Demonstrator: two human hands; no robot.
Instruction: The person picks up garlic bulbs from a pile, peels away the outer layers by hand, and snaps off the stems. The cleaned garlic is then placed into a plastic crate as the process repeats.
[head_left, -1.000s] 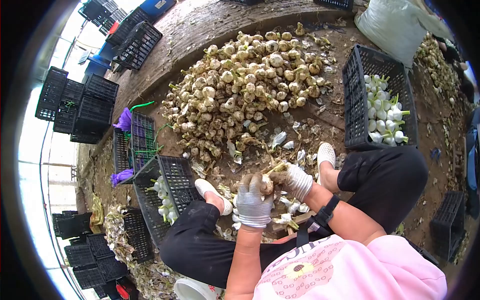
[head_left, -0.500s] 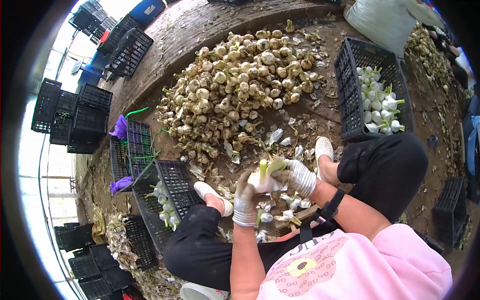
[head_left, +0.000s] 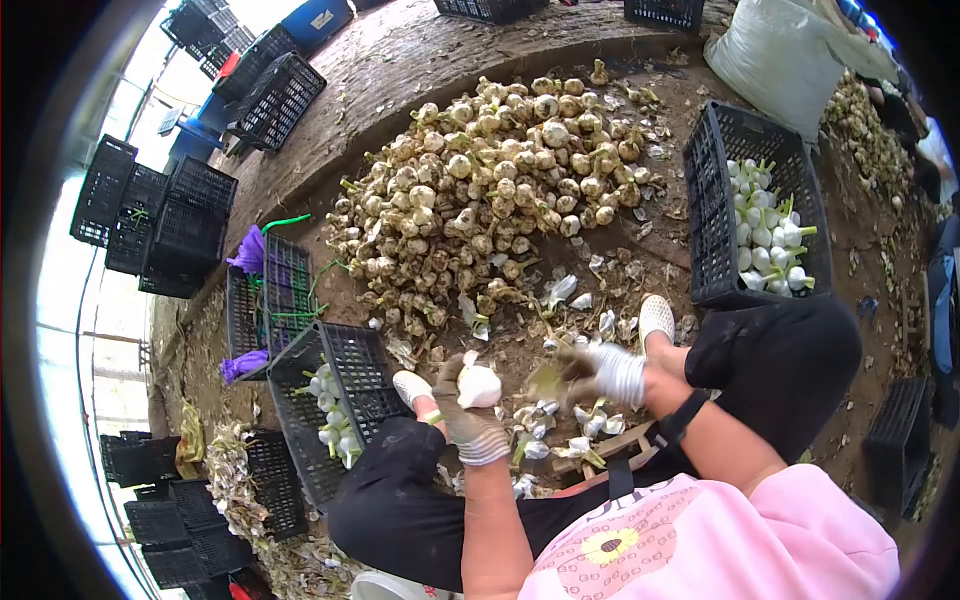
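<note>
My left hand [head_left: 467, 405], in a soiled white knit glove, is closed around a clean white garlic bulb [head_left: 480, 387] held above the ground. To the right of it, my right hand [head_left: 590, 376] is apart from the bulb, in a similar glove with dirty fingers. Its fingers are smeared by motion, so whether anything is in them does not show. Below the hands lie cut garlic stems and white peels [head_left: 535, 432]. In front is a large heap of dirt-covered garlic bulbs [head_left: 490, 190].
A black crate [head_left: 705, 215] of clean white garlic stands at the right. Another crate [head_left: 360, 370] with clean garlic sits by my left knee. Stacked crates [head_left: 190, 215] are at far left, a white sack [head_left: 770, 65] at upper right. Loose peels litter the ground.
My hands have moved apart, left hand leftward with the bulb, right hand off it. The green stem and loose outer leaf seen on the bulb before no longer show there.
</note>
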